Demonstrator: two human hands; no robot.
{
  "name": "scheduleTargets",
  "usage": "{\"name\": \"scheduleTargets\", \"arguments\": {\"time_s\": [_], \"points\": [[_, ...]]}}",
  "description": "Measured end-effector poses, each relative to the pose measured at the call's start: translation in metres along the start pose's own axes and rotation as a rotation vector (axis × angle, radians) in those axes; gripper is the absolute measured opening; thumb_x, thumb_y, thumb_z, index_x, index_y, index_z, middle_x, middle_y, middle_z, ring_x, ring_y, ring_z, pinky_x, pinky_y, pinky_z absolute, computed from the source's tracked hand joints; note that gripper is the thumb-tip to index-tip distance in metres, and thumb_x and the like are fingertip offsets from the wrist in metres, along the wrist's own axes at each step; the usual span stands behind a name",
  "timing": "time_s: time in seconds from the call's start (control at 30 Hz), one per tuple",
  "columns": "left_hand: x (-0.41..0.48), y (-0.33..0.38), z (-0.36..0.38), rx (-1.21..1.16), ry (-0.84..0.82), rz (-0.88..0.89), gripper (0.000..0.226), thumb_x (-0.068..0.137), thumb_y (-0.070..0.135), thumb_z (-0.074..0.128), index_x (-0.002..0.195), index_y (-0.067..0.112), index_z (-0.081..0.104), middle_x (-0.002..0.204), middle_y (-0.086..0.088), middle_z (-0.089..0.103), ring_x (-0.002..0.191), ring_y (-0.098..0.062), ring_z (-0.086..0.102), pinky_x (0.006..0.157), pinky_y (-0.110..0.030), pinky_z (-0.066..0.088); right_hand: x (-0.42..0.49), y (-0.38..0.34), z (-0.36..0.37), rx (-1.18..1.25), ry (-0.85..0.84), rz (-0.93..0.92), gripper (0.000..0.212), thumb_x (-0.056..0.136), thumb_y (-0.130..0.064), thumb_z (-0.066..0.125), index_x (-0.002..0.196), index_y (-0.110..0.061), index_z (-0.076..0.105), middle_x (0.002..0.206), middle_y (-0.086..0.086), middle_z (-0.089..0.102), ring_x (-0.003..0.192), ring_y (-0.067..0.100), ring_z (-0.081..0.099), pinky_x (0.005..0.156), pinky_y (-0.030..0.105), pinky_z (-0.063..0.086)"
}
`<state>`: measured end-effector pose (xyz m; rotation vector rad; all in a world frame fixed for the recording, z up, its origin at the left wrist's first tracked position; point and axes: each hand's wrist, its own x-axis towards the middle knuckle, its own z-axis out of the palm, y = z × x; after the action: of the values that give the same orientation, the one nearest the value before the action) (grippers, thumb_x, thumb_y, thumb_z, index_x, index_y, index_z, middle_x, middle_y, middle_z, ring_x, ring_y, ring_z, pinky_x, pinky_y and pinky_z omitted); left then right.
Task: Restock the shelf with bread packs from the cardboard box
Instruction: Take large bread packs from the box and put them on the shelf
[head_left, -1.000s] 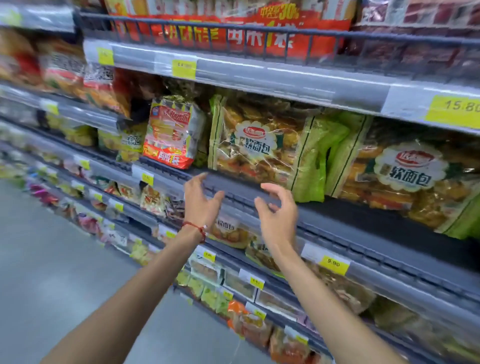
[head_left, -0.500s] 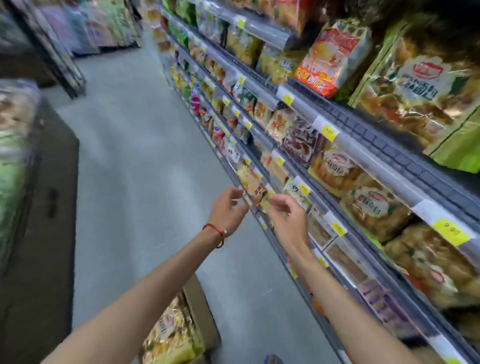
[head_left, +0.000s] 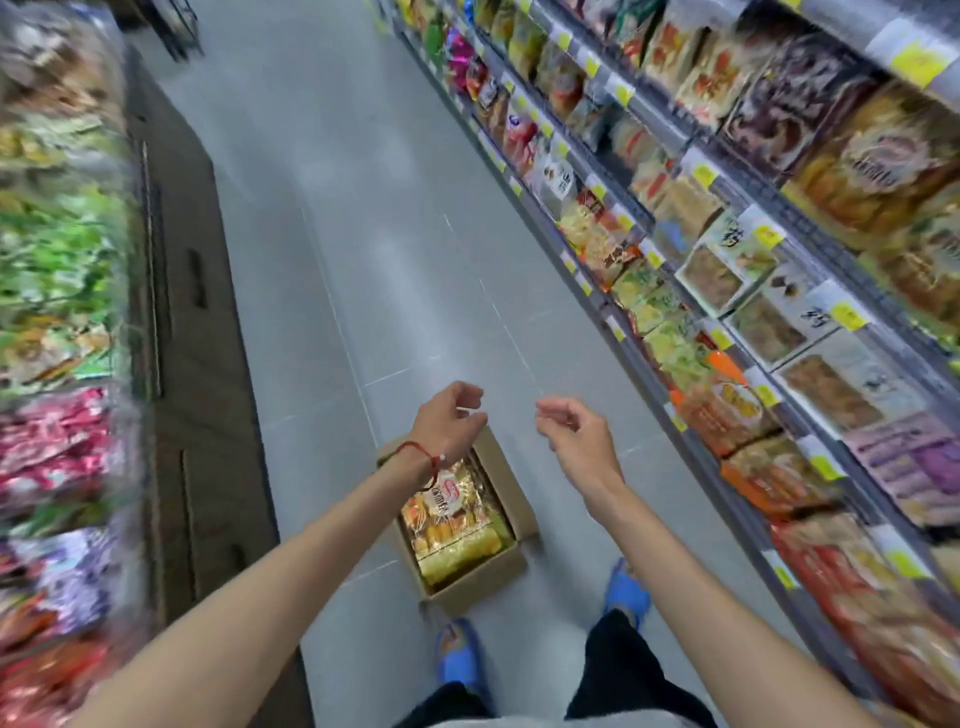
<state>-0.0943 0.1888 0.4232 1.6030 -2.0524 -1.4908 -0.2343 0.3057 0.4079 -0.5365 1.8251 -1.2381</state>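
Cardboard box (head_left: 511, 491) open on grey floor (head_left: 415, 260), bread pack (head_left: 457, 525) face-up inside, straight below left hand (head_left: 449, 423); right hand (head_left: 576, 436) hangs off box's shelf-side edge. Both hands empty, fingers loosely curled, pinching nothing. Box's long axis runs along aisle, parallel to shelf (head_left: 727, 332) beyond right fingers. Left hand looks nearer; next reach judged straight down, one hand per long side of pack.

No text on packs (head_left: 883, 171) or price tags (head_left: 918, 63) is legible.

cardboard box (head_left: 483, 571) on floor (head_left: 415, 260) | bread packs (head_left: 452, 519) in box | shelf (head_left: 810, 234) right of box
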Motion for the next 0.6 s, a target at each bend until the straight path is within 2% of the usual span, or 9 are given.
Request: {"name": "scheduleTargets", "arguments": {"time_s": [0.13,0.2,0.27,0.33,0.4,0.53,0.6], "points": [[-0.004,-0.036,-0.022,0.058,-0.059,-0.012,0.031,0.093,0.014,0.062,0.123,0.013,0.059,0.117,-0.003,0.066,0.106,-0.019,0.063,0.093,-0.034,0.053,-0.019,0.024,0.033,0.012,-0.014,0.142,0.017,0.095,-0.012,0.066,0.099,-0.029,0.07,0.101,-0.008,0.07,0.099,0.01,0.064,0.092,0.029,0.051],[0.001,-0.053,-0.025,0.088,-0.1,-0.02,0.026,0.093,0.011,0.06,0.119,0.015,0.059,0.113,0.0,0.065,0.103,-0.017,0.062,0.084,-0.029,0.054,-0.026,0.037,0.045,0.012,-0.044,0.222,0.017,0.096,-0.015,0.065,0.108,-0.026,0.071,0.106,-0.006,0.07,0.1,0.009,0.065,0.086,0.027,0.051],[0.008,-0.067,-0.021,0.116,-0.122,-0.046,0.025,0.094,0.011,0.059,0.119,0.015,0.058,0.109,0.002,0.062,0.098,-0.015,0.06,0.073,-0.02,0.051,-0.028,0.052,0.051,0.01,-0.073,0.287,0.024,0.096,-0.016,0.064,0.119,-0.021,0.07,0.113,-0.007,0.069,0.104,0.009,0.064,0.09,0.027,0.05],[0.016,-0.081,-0.013,0.159,-0.152,-0.065,0.027,0.094,0.013,0.059,0.121,0.014,0.059,0.114,-0.001,0.064,0.099,-0.016,0.061,0.079,-0.026,0.054,-0.024,0.067,0.053,0.014,-0.074,0.342,0.027,0.098,-0.016,0.063,0.124,-0.019,0.068,0.115,-0.007,0.068,0.107,0.008,0.062,0.096,0.029,0.051],[0.027,-0.097,-0.001,0.204,-0.189,-0.097,0.027,0.094,0.014,0.058,0.121,0.014,0.061,0.117,-0.004,0.065,0.102,-0.018,0.062,0.087,-0.035,0.056,-0.015,0.083,0.052,0.029,-0.061,0.396,0.026,0.098,-0.017,0.062,0.123,-0.018,0.068,0.11,-0.006,0.068,0.102,0.009,0.063,0.091,0.028,0.051],[0.048,-0.129,0.018,0.282,-0.263,-0.169,0.027,0.095,0.013,0.056,0.122,0.012,0.061,0.118,-0.004,0.065,0.104,-0.02,0.062,0.083,-0.029,0.052,0.005,0.117,0.051,0.044,-0.06,0.471,0.025,0.098,-0.018,0.062,0.122,-0.019,0.067,0.09,-0.009,0.062,0.08,0.005,0.055,0.086,0.029,0.046],[0.059,-0.147,0.025,0.314,-0.297,-0.198,0.029,0.095,0.014,0.056,0.124,0.01,0.06,0.121,-0.005,0.064,0.107,-0.021,0.061,0.085,-0.029,0.05,0.013,0.132,0.055,0.058,-0.066,0.506,0.016,0.098,-0.019,0.062,0.112,-0.025,0.067,0.087,-0.01,0.06,0.075,0.004,0.052,0.086,0.03,0.044]]}}
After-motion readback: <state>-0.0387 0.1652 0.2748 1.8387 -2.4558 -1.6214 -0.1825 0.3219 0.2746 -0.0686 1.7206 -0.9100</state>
